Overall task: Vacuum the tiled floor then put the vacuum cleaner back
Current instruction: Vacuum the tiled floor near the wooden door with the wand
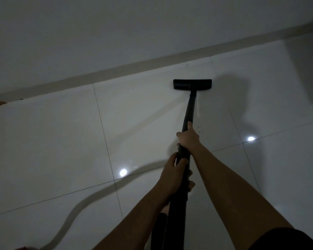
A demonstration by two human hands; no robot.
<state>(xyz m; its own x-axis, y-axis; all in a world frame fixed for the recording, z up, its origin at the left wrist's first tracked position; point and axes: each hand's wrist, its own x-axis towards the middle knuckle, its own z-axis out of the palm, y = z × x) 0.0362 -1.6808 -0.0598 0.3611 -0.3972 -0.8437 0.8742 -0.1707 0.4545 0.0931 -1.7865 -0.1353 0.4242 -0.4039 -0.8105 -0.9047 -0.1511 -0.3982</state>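
Black, matte. Gripped the slim vacuum wand [189, 109] twice: right grip [188, 139] clenched round it nearer the head, thumb along the tube; left grip [172, 172] wrapped round it closer to the body. Pressed the flat floor head [192, 84] onto glossy white tiled floor [61, 141], just short of the beige skirting [116, 71]. Had bare tiles broad on either side, crossed lower left by a grey curving band [90, 197], hose or shadow, could not tell.
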